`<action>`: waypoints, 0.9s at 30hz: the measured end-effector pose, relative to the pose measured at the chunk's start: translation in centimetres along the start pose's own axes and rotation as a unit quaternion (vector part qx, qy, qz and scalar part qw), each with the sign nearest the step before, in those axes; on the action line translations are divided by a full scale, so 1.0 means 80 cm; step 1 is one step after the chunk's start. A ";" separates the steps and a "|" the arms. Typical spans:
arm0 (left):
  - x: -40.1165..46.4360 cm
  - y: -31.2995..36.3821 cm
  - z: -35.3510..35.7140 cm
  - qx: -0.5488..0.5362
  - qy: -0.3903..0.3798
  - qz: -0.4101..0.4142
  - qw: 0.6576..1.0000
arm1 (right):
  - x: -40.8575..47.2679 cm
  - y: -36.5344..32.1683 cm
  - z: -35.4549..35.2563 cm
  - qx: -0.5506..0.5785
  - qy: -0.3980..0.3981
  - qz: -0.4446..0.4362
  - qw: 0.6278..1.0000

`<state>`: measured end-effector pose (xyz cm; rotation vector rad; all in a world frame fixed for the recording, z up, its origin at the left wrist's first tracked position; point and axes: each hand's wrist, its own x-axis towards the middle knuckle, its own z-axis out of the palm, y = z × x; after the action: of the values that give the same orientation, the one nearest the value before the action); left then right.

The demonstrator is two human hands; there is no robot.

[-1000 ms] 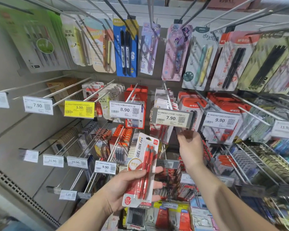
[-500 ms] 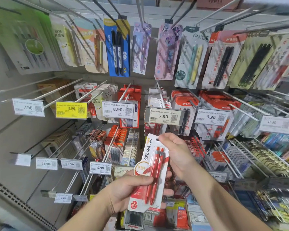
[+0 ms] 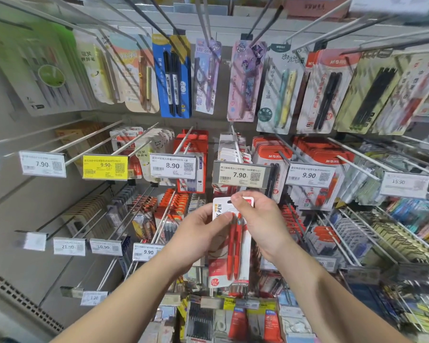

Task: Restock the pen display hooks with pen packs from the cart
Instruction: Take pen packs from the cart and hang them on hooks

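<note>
Raised since the earlier frame, the gel pen pack (image 3: 229, 240) now sits just below the 7.90 price tag (image 3: 240, 175). Left hand (image 3: 198, 233) and right hand (image 3: 263, 221) fingers grasp its top. Align the hang hole with the hook (image 3: 235, 147), then slide rearward.

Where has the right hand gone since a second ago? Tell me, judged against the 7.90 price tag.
Yes. The right hand has dropped from just under the grey 7.90 price tag and now pinches the top of the red gel pen pack.
</note>
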<state>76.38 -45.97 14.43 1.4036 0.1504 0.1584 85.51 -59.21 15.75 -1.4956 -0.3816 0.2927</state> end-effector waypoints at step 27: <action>0.060 0.027 0.031 0.050 0.170 0.125 0.976 | 0.028 -0.007 0.012 -0.003 0.068 -0.127 0.990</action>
<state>81.55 -47.04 16.87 1.4841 0.2675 0.6081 87.12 -57.46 16.48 -1.4458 -0.4586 -0.0135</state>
